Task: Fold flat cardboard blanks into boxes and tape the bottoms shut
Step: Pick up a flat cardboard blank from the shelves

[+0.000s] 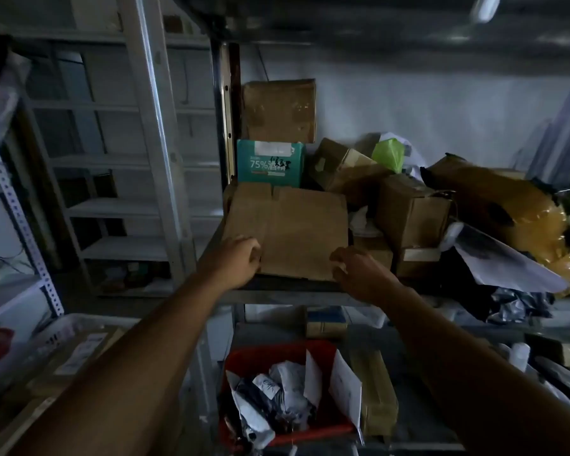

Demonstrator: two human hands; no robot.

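Head view: cardboard blank (297, 228) flat, crosswise

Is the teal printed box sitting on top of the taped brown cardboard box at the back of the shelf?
No, the teal printed box sits underneath the taped brown cardboard box, which rests on it.

The left hand (234, 258) covers the near left corner of the flat cardboard blank (290, 232), and its fingertips are hidden against the edge. The right hand (359, 271) hides the near right corner; whether its curled fingers grip the blank cannot be told. The teal carton (270, 164) is hidden along its base behind the blank. The yellow-brown bundle (507, 205) is blurred and runs off the right edge.
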